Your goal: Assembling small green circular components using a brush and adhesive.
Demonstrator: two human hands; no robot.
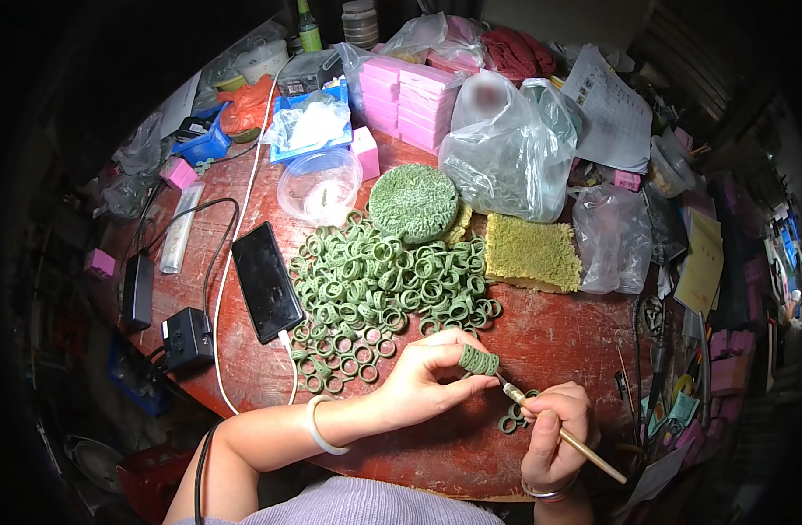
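Head view showed the left hand (423,381) near the desk's (558,337) front edge, its grip pinched on a short stack of green rings (479,360). The right hand (554,437), just beside it, was clenched around a thin wooden stick (569,438) whose tip met that stack. A heap of loose green rings (379,289) lay mid-desk, with a black phone (266,281) toward its left edge.

1. A single head-worn fisheye view looks steeply down from above the near edge of the counter (541,337).
2. It faces toward the far edge, close over the hands.
3. Straight lines bend toward the dark rim.
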